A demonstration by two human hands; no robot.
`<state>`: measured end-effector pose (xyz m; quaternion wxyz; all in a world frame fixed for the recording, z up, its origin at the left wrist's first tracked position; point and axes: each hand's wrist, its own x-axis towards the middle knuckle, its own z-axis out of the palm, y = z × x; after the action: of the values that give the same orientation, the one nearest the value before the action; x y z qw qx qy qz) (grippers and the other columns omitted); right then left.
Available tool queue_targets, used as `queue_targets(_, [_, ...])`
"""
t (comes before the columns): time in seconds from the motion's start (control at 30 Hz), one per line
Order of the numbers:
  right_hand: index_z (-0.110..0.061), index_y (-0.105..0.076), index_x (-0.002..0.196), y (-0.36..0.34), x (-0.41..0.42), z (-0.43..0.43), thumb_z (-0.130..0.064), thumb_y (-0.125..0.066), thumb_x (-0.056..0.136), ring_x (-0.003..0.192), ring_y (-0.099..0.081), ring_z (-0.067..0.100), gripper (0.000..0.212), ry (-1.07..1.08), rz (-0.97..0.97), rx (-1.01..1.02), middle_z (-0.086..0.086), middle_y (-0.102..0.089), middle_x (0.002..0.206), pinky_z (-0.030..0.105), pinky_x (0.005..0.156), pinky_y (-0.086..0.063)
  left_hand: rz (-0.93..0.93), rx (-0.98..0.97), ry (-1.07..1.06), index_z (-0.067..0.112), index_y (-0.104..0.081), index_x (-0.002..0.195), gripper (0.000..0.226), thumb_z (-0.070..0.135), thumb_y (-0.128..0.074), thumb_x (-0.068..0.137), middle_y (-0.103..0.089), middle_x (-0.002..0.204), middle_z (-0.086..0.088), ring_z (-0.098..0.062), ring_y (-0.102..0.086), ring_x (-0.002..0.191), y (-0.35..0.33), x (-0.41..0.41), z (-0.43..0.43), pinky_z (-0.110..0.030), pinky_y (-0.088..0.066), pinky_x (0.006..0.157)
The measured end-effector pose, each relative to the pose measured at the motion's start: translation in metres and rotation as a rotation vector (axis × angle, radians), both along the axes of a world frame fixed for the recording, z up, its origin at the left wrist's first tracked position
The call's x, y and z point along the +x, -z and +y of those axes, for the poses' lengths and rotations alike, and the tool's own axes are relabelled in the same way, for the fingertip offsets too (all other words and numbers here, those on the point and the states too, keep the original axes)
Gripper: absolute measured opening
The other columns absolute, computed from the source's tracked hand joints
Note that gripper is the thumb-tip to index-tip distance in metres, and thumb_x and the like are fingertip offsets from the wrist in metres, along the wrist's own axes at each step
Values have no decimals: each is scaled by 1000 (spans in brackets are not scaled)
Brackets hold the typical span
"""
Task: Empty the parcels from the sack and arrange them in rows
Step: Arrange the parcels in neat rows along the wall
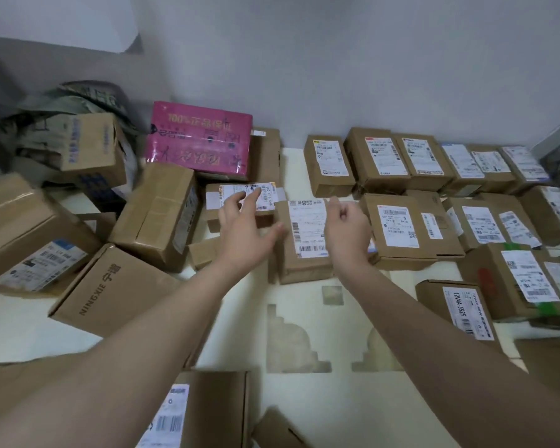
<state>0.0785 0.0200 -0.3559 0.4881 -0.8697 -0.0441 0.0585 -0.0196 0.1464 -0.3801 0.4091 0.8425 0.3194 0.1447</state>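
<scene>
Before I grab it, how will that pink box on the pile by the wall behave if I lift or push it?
The pink box keeps square edges, so it likely lifts stiff, not floppy. Its wrapping shines, so it may slip when gripped. It sits tilted on brown cartons, so a push could slide or tip it.

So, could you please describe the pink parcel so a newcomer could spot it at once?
Follow the pale wall to the untidy heap at the left, beside the crumpled grey-green sack. Propped among brown cardboard boxes lies the glossy pink rectangular box. It alone is pink, with gold printing and black scribbles; all its neighbours are plain brown.
</scene>
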Motion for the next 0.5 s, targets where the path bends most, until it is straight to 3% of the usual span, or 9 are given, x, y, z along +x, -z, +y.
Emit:
queue_targets(0.1, [-17,-52,73,-7,0,46,-35,-48,97,67,-61,24,30,-45,11,75,5,-65,75,41,62,-51,38,110,-22,23,-27,153,81,40,-69,86,-23,151,-11,-29,-18,139,-12,-7,47,-39,-20,117])
queue_targets(0.2, [-15,-61,101,-1,1,93,-22,-50,99,69,-66,17,13,-101,156,220,6,-71,92,35,63,-58,83,196,-78,22,-25,153,83,43,-68,86,-24,152,-12,-31,-19,139,-25,1,97,-41,-21,116])
queue_targets(0.27, [-14,-59,120,6,5,117,-20,-51,98,82,-69,16,24,-194,209,195,7,-69,107,38,80,-60,103,189,-105,22,-23,154,84,44,-67,87,-23,152,-13,-31,-17,141,-32,13,122,-42,-20,117])
queue_targets(0.37, [-14,-51,137,6,12,144,-29,-54,97,112,-62,21,43,-296,242,74,5,-61,130,43,100,-51,112,138,-196,18,-19,155,84,44,-64,89,-16,157,-16,-34,-10,146,-34,30,154,-46,-17,119])
queue_targets(0.43, [-11,-41,145,2,23,157,-36,-51,99,124,-55,21,54,-311,288,48,3,-51,144,43,106,-46,159,101,-288,16,-14,155,85,44,-62,91,-10,160,-18,-36,-6,148,-32,40,174,-49,-14,120])
queue_targets(0.5, [-11,-36,148,1,35,168,-43,-47,100,123,-53,20,59,-326,388,73,2,-47,147,44,106,-45,211,7,-371,15,-7,156,88,47,-59,92,-7,161,-21,-38,-6,149,-29,48,192,-49,-12,120])
